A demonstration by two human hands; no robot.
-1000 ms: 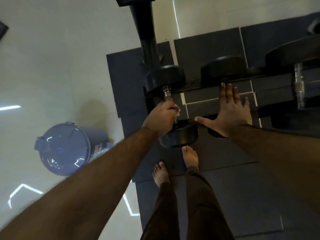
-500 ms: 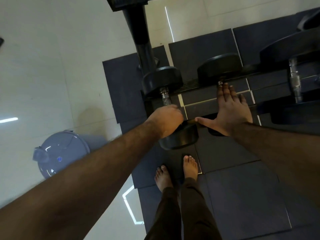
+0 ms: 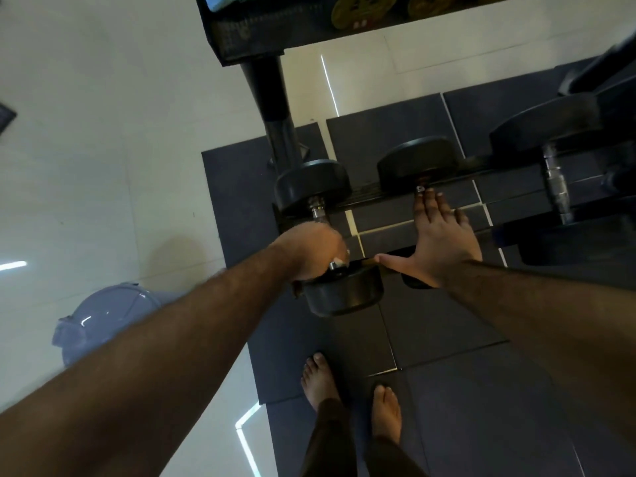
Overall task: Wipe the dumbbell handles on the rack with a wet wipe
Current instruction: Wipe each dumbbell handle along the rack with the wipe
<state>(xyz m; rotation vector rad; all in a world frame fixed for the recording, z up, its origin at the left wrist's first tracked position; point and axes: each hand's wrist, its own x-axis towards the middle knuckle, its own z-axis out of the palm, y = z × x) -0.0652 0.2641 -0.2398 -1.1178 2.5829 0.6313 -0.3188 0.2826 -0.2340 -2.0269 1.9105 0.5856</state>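
Observation:
A black dumbbell [image 3: 344, 292] lies across the rack's rails [image 3: 378, 194] at the left end. My left hand [image 3: 313, 249] grips its metal handle [image 3: 318, 211] near the front weight, with a bit of white wet wipe [image 3: 339, 264] showing under the fingers. My right hand [image 3: 440, 242] lies flat with straight fingers on the second dumbbell, covering its handle; only its far weight [image 3: 418, 160] shows. A third dumbbell's chrome handle [image 3: 555, 187] sits further right.
The rack's black upright post [image 3: 272, 98] rises at the back left. A blue lidded bin [image 3: 99, 321] stands on the pale floor to the left. My bare feet [image 3: 351, 397] stand on dark rubber mats [image 3: 481, 407]. A shelf with yellow plates [image 3: 361, 10] is above.
My left hand has slid down the handle toward the front weight. My right hand stays flat on the second dumbbell. The view has tilted upward, showing the shelf.

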